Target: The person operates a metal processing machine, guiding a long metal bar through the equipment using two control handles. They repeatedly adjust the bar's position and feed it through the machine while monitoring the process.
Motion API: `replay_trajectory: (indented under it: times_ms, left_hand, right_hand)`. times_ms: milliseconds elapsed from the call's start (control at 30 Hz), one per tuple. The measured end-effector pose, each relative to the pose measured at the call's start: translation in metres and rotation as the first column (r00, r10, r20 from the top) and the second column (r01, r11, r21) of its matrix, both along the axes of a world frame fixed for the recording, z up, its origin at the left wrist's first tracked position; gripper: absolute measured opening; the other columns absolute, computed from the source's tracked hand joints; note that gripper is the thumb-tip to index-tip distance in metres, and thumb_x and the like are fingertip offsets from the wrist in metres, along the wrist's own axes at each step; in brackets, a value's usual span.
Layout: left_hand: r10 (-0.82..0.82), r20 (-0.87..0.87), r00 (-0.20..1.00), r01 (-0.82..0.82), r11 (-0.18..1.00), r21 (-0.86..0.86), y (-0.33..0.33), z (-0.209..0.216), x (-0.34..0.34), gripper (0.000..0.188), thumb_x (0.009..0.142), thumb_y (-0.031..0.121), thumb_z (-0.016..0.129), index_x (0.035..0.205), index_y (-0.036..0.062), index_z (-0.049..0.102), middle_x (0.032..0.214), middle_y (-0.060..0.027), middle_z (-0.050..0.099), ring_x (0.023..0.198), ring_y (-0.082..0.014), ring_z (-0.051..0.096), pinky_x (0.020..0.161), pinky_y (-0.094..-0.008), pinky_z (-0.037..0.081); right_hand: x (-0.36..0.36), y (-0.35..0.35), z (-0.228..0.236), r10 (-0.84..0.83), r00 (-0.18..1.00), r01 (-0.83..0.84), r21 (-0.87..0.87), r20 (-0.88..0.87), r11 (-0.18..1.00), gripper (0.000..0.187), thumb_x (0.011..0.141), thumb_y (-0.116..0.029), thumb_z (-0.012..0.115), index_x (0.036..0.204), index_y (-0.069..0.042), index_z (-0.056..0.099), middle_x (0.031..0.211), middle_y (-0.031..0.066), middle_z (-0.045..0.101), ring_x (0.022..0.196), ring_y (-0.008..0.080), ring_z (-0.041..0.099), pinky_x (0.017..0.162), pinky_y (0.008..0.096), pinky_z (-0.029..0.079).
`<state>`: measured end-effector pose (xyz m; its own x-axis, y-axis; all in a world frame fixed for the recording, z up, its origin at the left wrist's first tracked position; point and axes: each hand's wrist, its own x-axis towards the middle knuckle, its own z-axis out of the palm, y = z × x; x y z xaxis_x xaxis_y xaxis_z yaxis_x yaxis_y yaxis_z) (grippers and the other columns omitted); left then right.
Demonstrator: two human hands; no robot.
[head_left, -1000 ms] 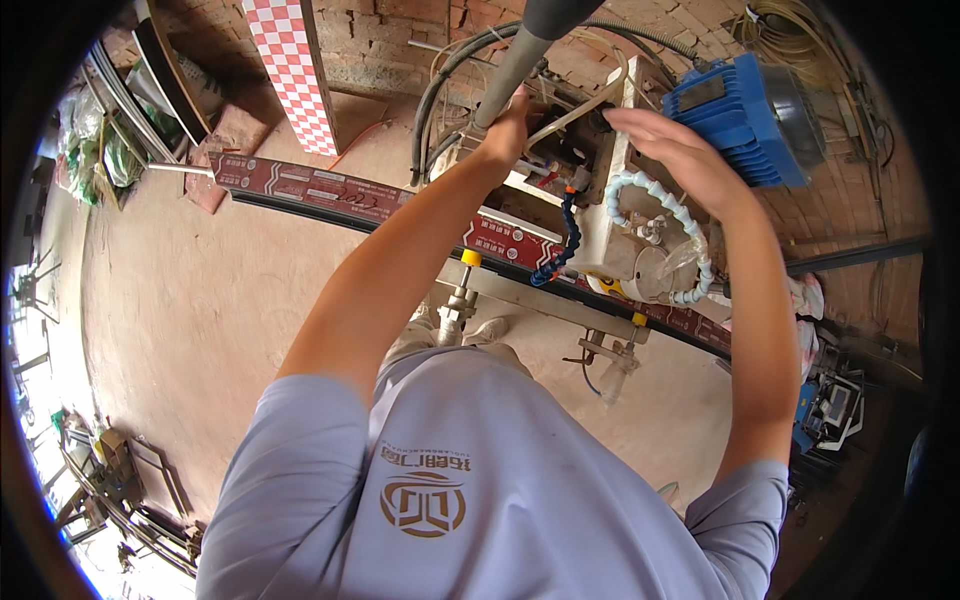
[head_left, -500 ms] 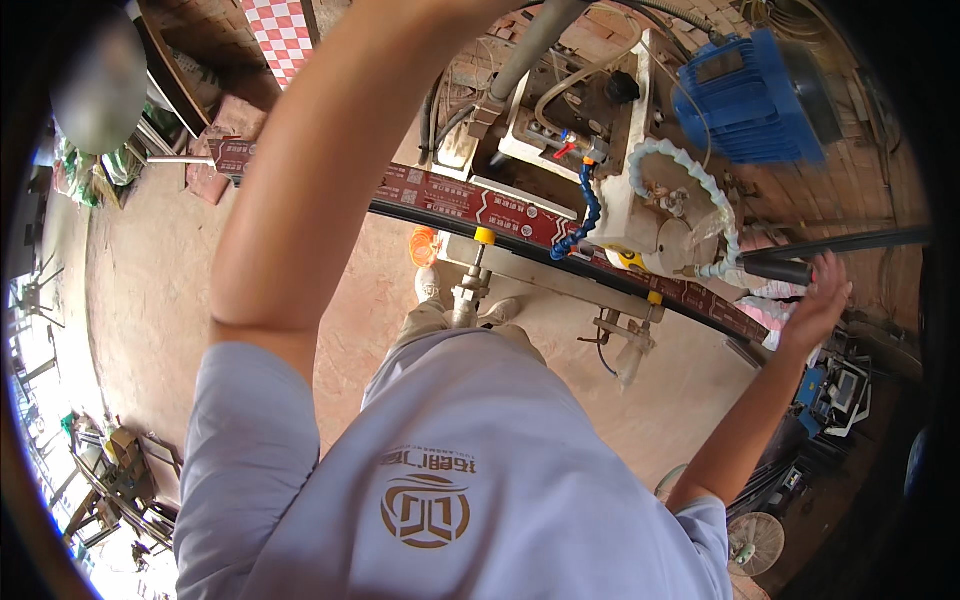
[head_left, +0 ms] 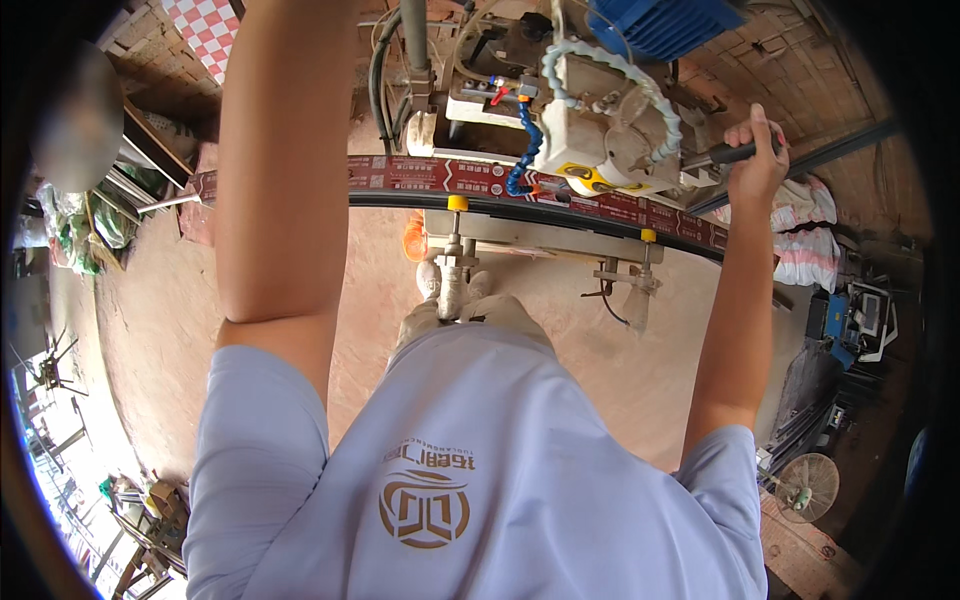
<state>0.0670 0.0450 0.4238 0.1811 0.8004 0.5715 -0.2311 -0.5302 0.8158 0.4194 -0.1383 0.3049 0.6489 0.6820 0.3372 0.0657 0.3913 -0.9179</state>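
My right hand [head_left: 760, 160] is closed around the black lever handle [head_left: 733, 152] on the right side of a white machine head [head_left: 585, 145]. My left forearm reaches up past the top edge, so the left hand is out of sight. A long profile [head_left: 400, 174] with red printed film lies across the machine bed, under the head. Two clamps with yellow caps stand along its near side, the left cap [head_left: 457, 203] and the right cap [head_left: 648, 236]. A blue segmented hose [head_left: 525, 150] bends down to the profile, and a pale segmented hose [head_left: 668, 110] curves over the head.
A blue motor [head_left: 670, 22] sits behind the head. Striped white sacks [head_left: 805, 260] lie to the right, with a fan [head_left: 808, 487] lower down. An orange object [head_left: 414, 238] rests by my feet, near the bed. Wrapped bundles [head_left: 75, 225] stand at the far left.
My right hand, open beside the black handle before, has closed around it. The handle now sits higher and further left in view. The view has shifted, and my left forearm points more steeply upward.
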Motion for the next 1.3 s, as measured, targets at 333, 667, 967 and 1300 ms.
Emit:
replay_trajectory:
  times_ms: [333, 667, 967, 1300]
  left_hand:
    - [-0.167, 0.246, 0.955, 0.152, 0.985, 0.083, -0.055, -0.063, -0.047, 0.021, 0.092, 0.007, 0.065, 0.074, 0.0031, 0.056, 0.057, -0.001, 0.046, 0.051, -0.0113, 0.044, 0.054, -0.0286, 0.038]
    - [-0.153, 0.155, 0.976, 0.132, 0.981, 0.142, -0.081, -0.078, -0.059, 0.029, 0.092, 0.012, 0.055, 0.066, 0.0107, 0.044, 0.058, -0.0019, 0.043, 0.055, -0.0131, 0.04, 0.062, -0.0331, 0.041]
    - [-0.167, 0.148, 0.975, 0.146, 0.979, 0.145, -0.08, -0.081, -0.059, 0.03, 0.093, 0.014, 0.051, 0.066, 0.0127, 0.039, 0.058, -0.0006, 0.039, 0.055, -0.0127, 0.037, 0.063, -0.0331, 0.038]
    - [-0.255, 0.097, 0.962, 0.23, 0.95, 0.211, -0.075, -0.081, -0.066, 0.03, 0.095, 0.01, 0.05, 0.066, 0.0124, 0.041, 0.058, -0.0023, 0.044, 0.053, -0.013, 0.04, 0.062, -0.0338, 0.038]
  right_hand:
    - [0.007, 0.006, -0.021, 0.029, 0.999, -0.03, -0.034, -0.029, 0.999, 0.024, 0.087, -0.012, 0.075, 0.076, -0.003, 0.056, 0.059, 0.0041, 0.051, 0.05, 0.0137, 0.048, 0.05, 0.0303, 0.04]
    - [0.002, 0.006, -0.025, 0.031, 0.999, -0.03, -0.076, 0.019, 0.997, 0.024, 0.089, -0.008, 0.07, 0.074, -0.005, 0.053, 0.059, 0.0027, 0.048, 0.051, 0.0117, 0.045, 0.049, 0.0287, 0.038]
    - [-0.007, 0.01, -0.028, -0.058, 0.998, 0.056, -0.056, -0.019, 0.997, 0.026, 0.09, -0.007, 0.068, 0.07, -0.006, 0.051, 0.057, 0.0022, 0.048, 0.049, 0.0115, 0.044, 0.049, 0.0282, 0.038]
    - [-0.01, 0.011, -0.026, -0.109, 0.993, 0.106, -0.058, -0.053, 0.993, 0.026, 0.088, -0.005, 0.067, 0.069, -0.006, 0.049, 0.057, 0.0022, 0.045, 0.049, 0.0109, 0.041, 0.048, 0.0286, 0.036]
